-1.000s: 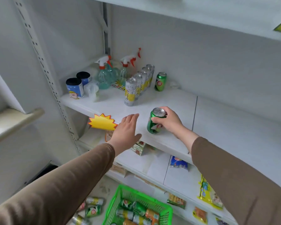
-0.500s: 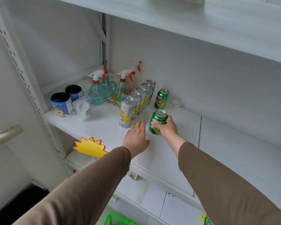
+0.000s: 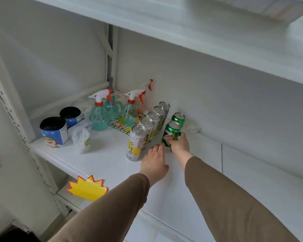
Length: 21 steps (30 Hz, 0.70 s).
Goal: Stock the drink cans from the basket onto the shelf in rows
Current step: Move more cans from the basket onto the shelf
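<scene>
Looking early still: you're setting the green can (image 3: 171,134), clasped in your right hand (image 3: 179,144), just ahead of another green can (image 3: 178,119) beside the five-can silver row (image 3: 148,131); left hand (image 3: 154,163) is resting empty, basket is sitting out of view.

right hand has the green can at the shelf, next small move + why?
Probably set it upright and let go. The right hand holds the green can tilted, right in front of the other green can at the back, beside the row of silver-and-yellow cans. That spot would start the green row. The left hand is empty.
</scene>
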Available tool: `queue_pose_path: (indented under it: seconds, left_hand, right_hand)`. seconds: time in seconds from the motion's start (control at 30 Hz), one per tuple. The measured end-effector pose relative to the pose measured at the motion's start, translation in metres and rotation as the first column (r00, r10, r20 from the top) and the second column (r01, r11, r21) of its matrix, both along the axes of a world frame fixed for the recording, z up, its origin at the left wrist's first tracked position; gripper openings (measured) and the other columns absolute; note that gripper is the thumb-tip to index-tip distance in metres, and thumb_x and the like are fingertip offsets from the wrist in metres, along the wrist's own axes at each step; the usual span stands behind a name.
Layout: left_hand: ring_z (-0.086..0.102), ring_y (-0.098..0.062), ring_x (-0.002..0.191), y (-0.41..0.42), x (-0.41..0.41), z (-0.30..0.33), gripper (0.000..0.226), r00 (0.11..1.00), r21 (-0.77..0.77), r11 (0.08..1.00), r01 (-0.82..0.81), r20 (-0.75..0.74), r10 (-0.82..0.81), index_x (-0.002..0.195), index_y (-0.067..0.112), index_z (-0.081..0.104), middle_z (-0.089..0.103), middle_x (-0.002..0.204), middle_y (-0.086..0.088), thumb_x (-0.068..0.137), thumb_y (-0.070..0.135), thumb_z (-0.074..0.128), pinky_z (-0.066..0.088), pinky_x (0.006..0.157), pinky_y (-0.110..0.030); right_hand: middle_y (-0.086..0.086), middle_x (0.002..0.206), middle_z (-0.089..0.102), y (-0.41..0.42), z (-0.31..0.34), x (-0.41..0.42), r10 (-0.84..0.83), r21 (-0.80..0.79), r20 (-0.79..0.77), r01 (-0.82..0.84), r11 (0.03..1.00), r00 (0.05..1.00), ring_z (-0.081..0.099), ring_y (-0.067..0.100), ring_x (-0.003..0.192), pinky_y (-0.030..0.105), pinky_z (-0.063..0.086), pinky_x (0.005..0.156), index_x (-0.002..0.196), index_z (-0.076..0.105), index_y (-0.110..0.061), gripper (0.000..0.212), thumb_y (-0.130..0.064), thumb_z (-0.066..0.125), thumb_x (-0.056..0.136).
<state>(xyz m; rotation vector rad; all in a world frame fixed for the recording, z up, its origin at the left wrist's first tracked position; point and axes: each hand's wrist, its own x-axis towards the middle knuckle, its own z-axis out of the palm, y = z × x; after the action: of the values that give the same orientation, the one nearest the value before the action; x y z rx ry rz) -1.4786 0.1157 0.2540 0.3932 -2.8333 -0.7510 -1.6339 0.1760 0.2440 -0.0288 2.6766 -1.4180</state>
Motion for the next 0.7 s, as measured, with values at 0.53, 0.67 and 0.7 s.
queue_pose_path:
  seconds: [0.53,0.67,0.7]
  left_hand:
    - [0.035,-0.027,0.133,-0.006,0.016,-0.006,0.081,1.0,-0.021,1.0,-0.02,-0.002,0.02,0.152,0.012,0.017,0.036,0.147,-0.007,0.086,0.027,0.062,0.035,0.108,-0.035]
    - [0.032,-0.028,0.136,-0.003,0.039,-0.005,0.083,1.0,-0.028,0.999,-0.025,0.017,0.025,0.153,0.009,0.016,0.034,0.148,-0.009,0.087,0.028,0.062,0.031,0.11,-0.035]
    - [0.032,-0.028,0.136,-0.001,0.045,-0.005,0.082,0.999,-0.035,0.999,-0.031,0.02,0.031,0.152,0.009,0.018,0.033,0.148,-0.01,0.086,0.029,0.063,0.033,0.109,-0.036]
  right_hand:
    - [0.012,0.141,0.056,0.01,0.009,0.028,0.007,-0.018,0.028,-0.007,1.0,1.0,0.058,0.036,0.125,0.044,0.05,0.103,0.146,0.041,-0.013,0.061,-0.021,0.069,0.092]
    - [0.013,0.151,0.045,0.03,0.011,0.07,0.109,0.161,-0.107,-0.09,0.983,0.988,0.042,0.033,0.138,0.042,0.041,0.109,0.153,0.035,-0.015,0.063,-0.022,0.062,0.096]
    - [0.011,0.151,0.044,0.035,0.01,0.082,0.161,0.21,-0.156,-0.127,0.969,0.975,0.038,0.032,0.139,0.041,0.04,0.109,0.152,0.036,-0.015,0.062,-0.021,0.061,0.096]
